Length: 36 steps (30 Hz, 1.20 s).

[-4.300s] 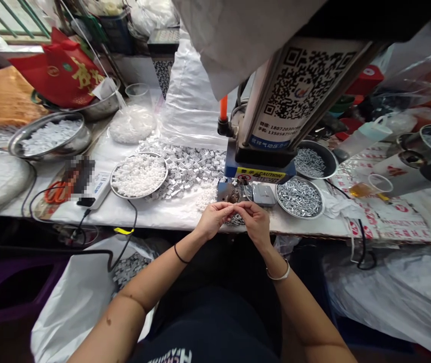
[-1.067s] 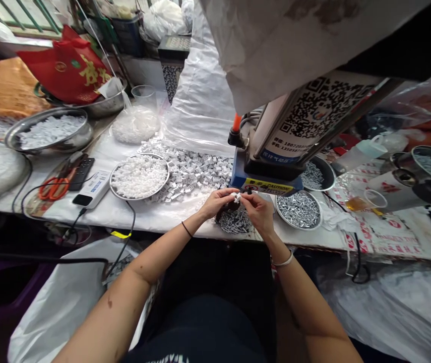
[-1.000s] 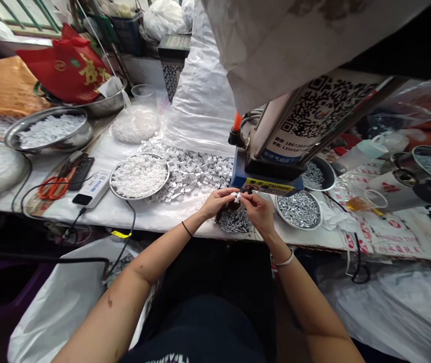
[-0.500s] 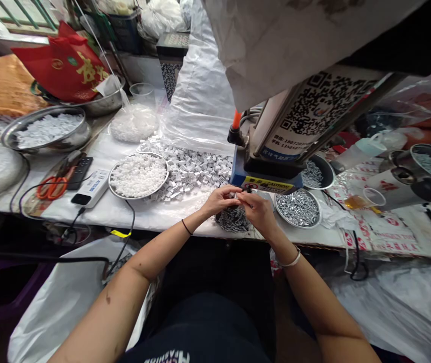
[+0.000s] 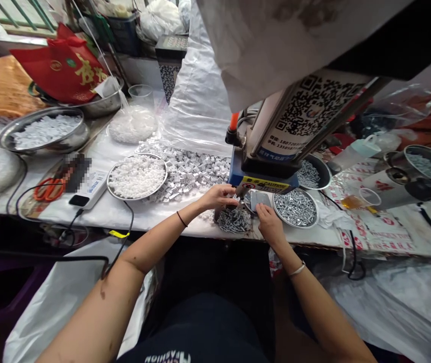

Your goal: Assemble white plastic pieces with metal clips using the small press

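Observation:
My left hand (image 5: 218,197) is beside the press head (image 5: 263,182), its fingers pinched on a small white piece (image 5: 235,198). To its right, my right hand (image 5: 270,224) reaches forward with its fingertips extended on a flat grey plate (image 5: 259,199). Between and below the hands lies a pile of small dark metal parts (image 5: 234,221). A round dish of shiny metal pins (image 5: 296,207) sits just right of the plate. Loose white square pieces (image 5: 194,171) are heaped behind my left hand. The underside of the press is partly hidden.
A dish of white beads (image 5: 137,176), a white power strip (image 5: 88,190) and orange-handled scissors (image 5: 50,188) lie to the left. On the right are a bowl of metal parts (image 5: 309,174), a cup of amber liquid (image 5: 362,199) and a squeeze bottle (image 5: 355,151). Cables hang over the front edge.
My hands were together under the press and have come apart. My right hand has moved right and lower onto the grey plate, while my left stays near the press.

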Motion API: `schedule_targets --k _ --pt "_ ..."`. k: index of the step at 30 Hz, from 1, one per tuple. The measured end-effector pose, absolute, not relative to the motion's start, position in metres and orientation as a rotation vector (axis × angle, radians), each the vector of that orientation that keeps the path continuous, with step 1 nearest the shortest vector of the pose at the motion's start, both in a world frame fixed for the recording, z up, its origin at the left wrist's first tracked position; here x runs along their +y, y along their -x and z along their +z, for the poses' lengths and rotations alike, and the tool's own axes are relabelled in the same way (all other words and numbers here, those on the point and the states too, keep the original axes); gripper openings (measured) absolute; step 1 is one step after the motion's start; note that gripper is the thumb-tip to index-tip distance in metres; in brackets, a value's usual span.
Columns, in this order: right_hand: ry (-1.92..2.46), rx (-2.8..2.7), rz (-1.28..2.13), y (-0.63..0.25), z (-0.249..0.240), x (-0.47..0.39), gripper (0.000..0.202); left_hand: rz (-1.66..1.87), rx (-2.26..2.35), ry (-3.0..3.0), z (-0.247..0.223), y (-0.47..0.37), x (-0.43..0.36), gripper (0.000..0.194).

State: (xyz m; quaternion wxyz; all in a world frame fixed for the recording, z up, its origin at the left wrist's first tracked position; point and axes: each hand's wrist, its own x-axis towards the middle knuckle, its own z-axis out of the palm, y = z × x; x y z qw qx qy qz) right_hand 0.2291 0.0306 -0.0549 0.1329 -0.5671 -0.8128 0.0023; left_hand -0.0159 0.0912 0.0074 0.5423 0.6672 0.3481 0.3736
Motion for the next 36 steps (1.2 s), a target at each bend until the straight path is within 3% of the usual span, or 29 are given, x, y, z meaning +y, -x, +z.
schedule_targets --k 6,11,17,22,27,31,36 --pt "1.529 -1.94 0.441 -0.203 -0.016 0.047 0.025 0.82 0.846 -1.573 0.022 0.021 0.101 0.022" --pt "1.398 -1.751 0.389 -0.162 -0.003 0.055 0.027 0.906 0.717 -0.99 -0.012 0.004 0.106 0.043" --pt "1.43 -1.857 0.413 -0.147 0.002 0.065 0.031 0.977 0.659 -0.858 -0.04 0.003 0.097 0.037" --pt "1.362 -1.967 0.417 -0.144 0.007 0.051 0.022 0.993 0.672 -1.054 -0.039 0.01 0.087 0.04" --pt "1.519 -1.847 0.147 -0.199 -0.006 0.047 0.027 0.935 0.812 -1.386 -0.02 0.008 0.082 0.027" --pt "2.078 -1.71 -0.324 -0.274 -0.026 0.045 0.029 0.832 0.884 -1.515 -0.013 0.008 0.083 0.024" --pt "2.211 -1.666 -0.119 -0.312 -0.045 0.046 0.024 0.944 0.937 -1.445 -0.018 0.005 0.076 0.032"
